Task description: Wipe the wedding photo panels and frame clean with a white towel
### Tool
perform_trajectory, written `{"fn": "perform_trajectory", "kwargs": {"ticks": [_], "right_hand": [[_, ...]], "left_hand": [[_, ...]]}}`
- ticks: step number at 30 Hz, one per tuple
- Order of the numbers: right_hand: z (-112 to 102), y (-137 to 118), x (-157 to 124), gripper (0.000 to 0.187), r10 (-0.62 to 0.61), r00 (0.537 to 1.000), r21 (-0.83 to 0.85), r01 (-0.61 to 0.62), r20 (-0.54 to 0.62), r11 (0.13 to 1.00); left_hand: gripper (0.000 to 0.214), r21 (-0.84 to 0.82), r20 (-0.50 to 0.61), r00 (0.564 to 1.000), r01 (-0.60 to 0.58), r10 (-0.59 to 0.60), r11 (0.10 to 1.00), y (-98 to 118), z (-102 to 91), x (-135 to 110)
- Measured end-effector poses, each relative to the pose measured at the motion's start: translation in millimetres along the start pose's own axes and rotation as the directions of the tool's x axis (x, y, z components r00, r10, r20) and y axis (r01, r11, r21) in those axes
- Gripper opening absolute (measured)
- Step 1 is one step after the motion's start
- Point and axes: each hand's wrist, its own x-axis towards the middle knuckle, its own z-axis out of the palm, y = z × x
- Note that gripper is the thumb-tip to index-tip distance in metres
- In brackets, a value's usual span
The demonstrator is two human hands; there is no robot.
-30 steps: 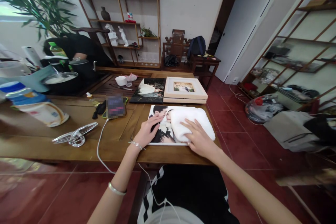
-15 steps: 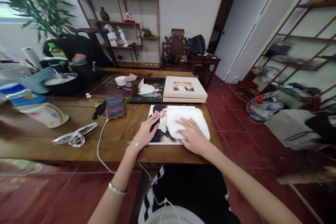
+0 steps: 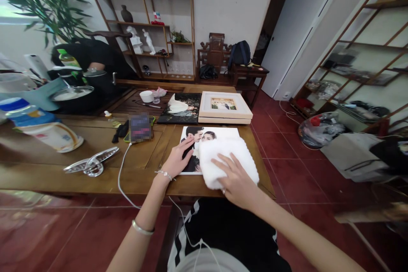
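Observation:
A flat photo panel (image 3: 188, 165) showing a couple lies near the table's front edge. My left hand (image 3: 179, 157) rests on its left part, fingers stretched out. A folded white towel (image 3: 245, 159) covers much of the panel's right side and hangs past its near edge. My right hand (image 3: 234, 178) holds the towel from above, its fingers spread over the cloth and its thumb mostly hidden at the near side.
Behind the panel lie a dark photo panel (image 3: 180, 108) and a cream framed picture (image 3: 225, 108). Leftward are a phone (image 3: 140, 127) with a white cable, a silver clip-like object (image 3: 92, 161) and a blue-capped bottle (image 3: 41, 123). A person's arm (image 3: 95, 57) shows beyond the pots.
My right hand has drawn the towel toward me and slightly right, uncovering a second face on the panel. My left hand stays in place.

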Motion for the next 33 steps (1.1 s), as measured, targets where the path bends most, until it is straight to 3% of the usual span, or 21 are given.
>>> {"fn": "perform_trajectory", "kwargs": {"ticks": [5, 15, 19, 23, 30, 33], "right_hand": [[-2.5, -15.7, -11.2, 0.021, -0.027, 0.999, 0.037, 0.026, 0.042, 0.999], [-0.1, 56.1, 65.1, 0.036, 0.035, 0.997, 0.0, -0.035, -0.072, 0.999], [5.0, 64.8, 76.3, 0.034, 0.046, 0.994, -0.007, -0.047, -0.097, 0.999], [7.1, 48.0, 61.7, 0.026, 0.048, 0.996, -0.017, -0.049, -0.069, 0.999], [1.5, -17.6, 1.3, 0.018, 0.004, 1.0, 0.05, -0.005, 0.015, 0.999], [2.3, -31.8, -11.9, 0.015, -0.025, 0.999, 0.07, 0.023, 0.032, 0.997]], "left_hand": [[0.043, -0.012, -0.014, 1.0, 0.003, -0.003, 1.0, -0.5, 1.1, -0.5], [0.042, -0.004, -0.006, 1.0, -0.002, 0.002, 1.0, -3.9, 1.5, -0.4], [0.042, 0.004, -0.009, 1.0, -0.006, 0.006, 1.0, -4.7, 1.7, -0.6], [0.043, 0.001, 0.007, 1.0, -0.002, 0.002, 1.0, -2.3, 0.7, -0.3], [0.043, -0.008, 0.009, 1.0, -0.002, 0.002, 1.0, -0.3, 0.1, -1.1], [0.043, -0.005, 0.002, 1.0, -0.01, 0.01, 1.0, -1.7, 1.0, -1.5]]}}
